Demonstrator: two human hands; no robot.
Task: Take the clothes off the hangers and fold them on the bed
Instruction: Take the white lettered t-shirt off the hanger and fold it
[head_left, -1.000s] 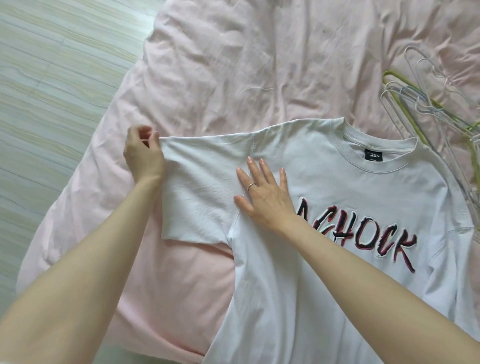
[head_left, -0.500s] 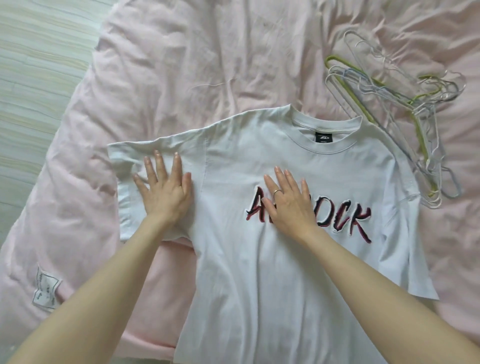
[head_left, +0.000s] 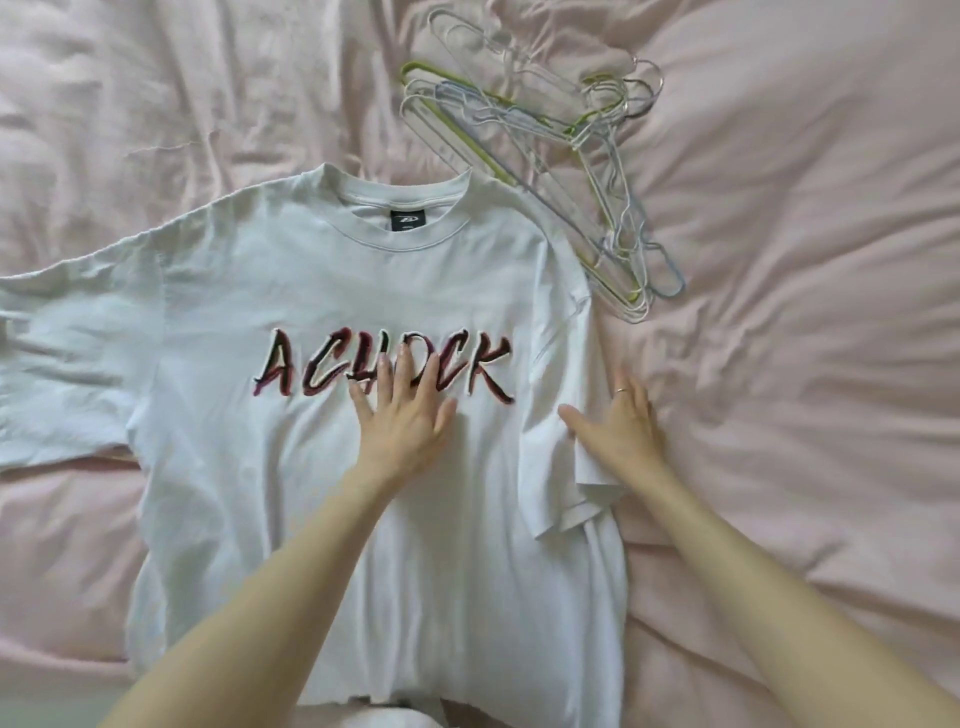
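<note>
Currently, from the head view, the only one I have: white T-shirt (head_left: 322, 291) lies face up and spread flat on the pink duvet (head_left: 779, 260) of the bed, collar toward the top of frame, hem toward the bottom edge; dark red and black lettering (head_left: 311, 371) runs across the chest, a small black label (head_left: 406, 224) sits inside the neckline; the shirt's sleeve on the left of frame is spread out flat toward the frame edge, the sleeve on the right of frame is folded in and creased along the body. I note the left hand (head_left: 402, 421) lying flat on the chest, palm down, fingers straight and slightly spread, fingertips over the middle letters of the print; it grasps nothing, only presses the cloth. Right hand (head_left: 621, 428) rests palm down at the right-of-frame sleeve, thumb out onto the sleeve cloth, fingers straight and reaching partly onto the duvet just beside the shirt's edge; a ring (head_left: 622, 390) shows on one finger; I see no cloth pinched, the hand is flat and unclenched. Bundle of wire hangers (head_left: 566, 130) lies on the duvet beyond the shirt's right-of-frame shoulder, white, pale blue and yellow-green ones tangled together, hooks pointing right, lower ends just beside or touching the shoulder; I cannot tell which; no garment hangs on them.
</note>
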